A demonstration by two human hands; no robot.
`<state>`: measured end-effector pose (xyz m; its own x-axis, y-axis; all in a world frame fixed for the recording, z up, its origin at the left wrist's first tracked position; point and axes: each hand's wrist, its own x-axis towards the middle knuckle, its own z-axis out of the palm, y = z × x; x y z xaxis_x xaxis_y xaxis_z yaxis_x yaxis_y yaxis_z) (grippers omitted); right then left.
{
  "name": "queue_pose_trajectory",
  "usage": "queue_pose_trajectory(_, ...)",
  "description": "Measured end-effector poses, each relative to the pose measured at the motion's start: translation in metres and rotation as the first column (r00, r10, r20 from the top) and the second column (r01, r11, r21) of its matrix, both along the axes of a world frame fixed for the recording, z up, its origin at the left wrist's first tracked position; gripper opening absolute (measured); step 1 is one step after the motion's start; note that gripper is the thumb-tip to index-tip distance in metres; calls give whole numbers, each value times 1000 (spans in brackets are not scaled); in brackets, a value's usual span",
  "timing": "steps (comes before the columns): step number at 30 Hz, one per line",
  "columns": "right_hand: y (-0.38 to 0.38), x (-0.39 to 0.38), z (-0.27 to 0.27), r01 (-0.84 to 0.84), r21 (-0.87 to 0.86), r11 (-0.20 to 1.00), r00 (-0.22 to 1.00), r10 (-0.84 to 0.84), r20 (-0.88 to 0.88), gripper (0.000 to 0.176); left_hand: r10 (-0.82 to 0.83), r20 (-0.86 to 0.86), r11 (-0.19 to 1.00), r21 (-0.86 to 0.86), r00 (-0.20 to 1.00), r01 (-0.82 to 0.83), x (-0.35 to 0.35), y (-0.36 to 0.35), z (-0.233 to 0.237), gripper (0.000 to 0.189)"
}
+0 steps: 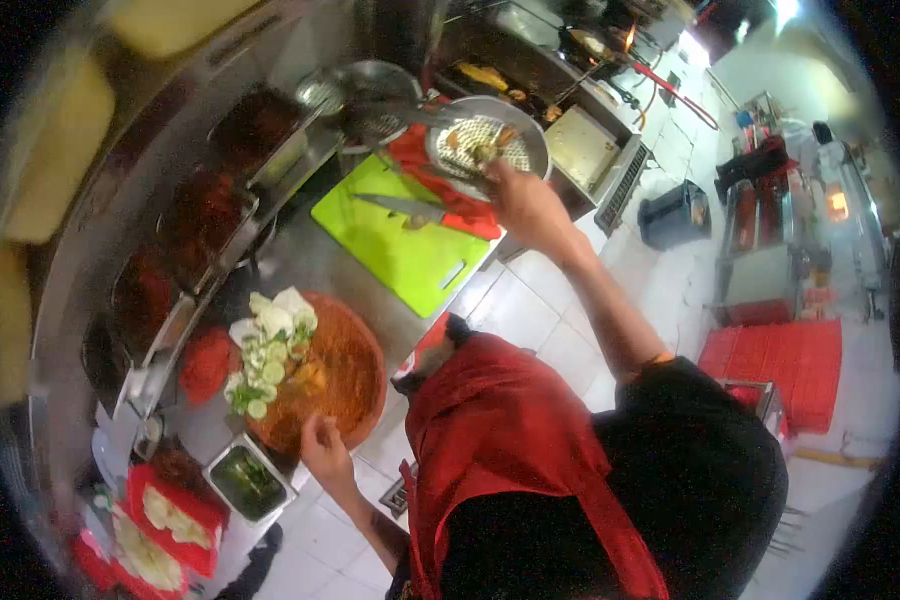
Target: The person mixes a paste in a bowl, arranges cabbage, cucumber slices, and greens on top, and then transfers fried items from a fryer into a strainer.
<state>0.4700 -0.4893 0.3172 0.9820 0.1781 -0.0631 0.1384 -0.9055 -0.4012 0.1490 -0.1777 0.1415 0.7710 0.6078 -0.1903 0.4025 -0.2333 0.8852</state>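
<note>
My right hand [530, 207] is closer, food [485, 153] in the pan [539, 150] right at its fingertips, left hand [327, 458] by the plate [378, 365], tbh can't tell if either's pinching.

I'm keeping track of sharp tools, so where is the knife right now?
In the head view, left of the right hand, the knife lies on the green cutting board, just below the red cloth.
</note>
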Motion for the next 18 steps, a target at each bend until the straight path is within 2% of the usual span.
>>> queue_pose_trajectory(1,-38,18,-36,-18,18,1000,990,15,143,25,-24,9,1000,10,1000,24,6,-4,2,30)
queue_pose_trajectory(3,-82,48,-81,122,-49,991,983,-114,141,24,-150,-69,983,96,986,156,29,-18,9,31)
queue_pose_trajectory(4,-101,61,-108,101,-30,994,984,-95,153,24,-253,-73,931,253,965,263,45,-28,22,31)
queue_pose_trajectory(5,-112,71,-115,73,-11,997,983,-70,169,24,-272,-64,922,267,960,279,63,-43,31,31)
queue_pose_trajectory(7,-135,82,-134,46,46,998,995,-50,90,30,-294,-97,948,93,951,303,92,-72,44,32)
queue_pose_trajectory(9,-143,78,-104,14,37,999,999,-16,33,39,-299,-132,948,69,945,310,117,-97,31,34)
queue_pose_trajectory(10,-156,83,-99,-23,76,997,1000,24,-12,49,-281,-116,956,49,952,288,129,-119,31,33)
queue_pose_trajectory(11,-170,87,-96,-55,93,994,998,56,-13,49,-251,-101,967,30,963,255,142,-144,31,32)
queue_pose_trajectory(12,-185,92,-91,-120,155,981,992,115,44,51,-227,-109,974,-7,968,228,163,-178,50,31)
queue_pose_trajectory(13,-202,98,-87,-175,215,961,982,156,104,54,-199,-107,980,11,974,201,176,-205,48,31)
queue_pose_trajectory(15,-247,108,-70,-319,227,920,943,332,-21,54,-278,-166,956,-142,946,256,213,-257,44,33)
queue_pose_trajectory(16,-272,110,-56,-305,241,921,946,322,-31,54,-332,32,918,-217,943,331,222,-280,28,38)
queue_pose_trajectory(17,-296,108,-40,-425,283,860,870,474,-134,52,-347,8,916,-214,938,340,221,-301,27,38)
queue_pose_trajectory(18,-321,116,-26,-539,320,779,764,612,-204,50,-433,10,864,-279,902,418,231,-324,25,39)
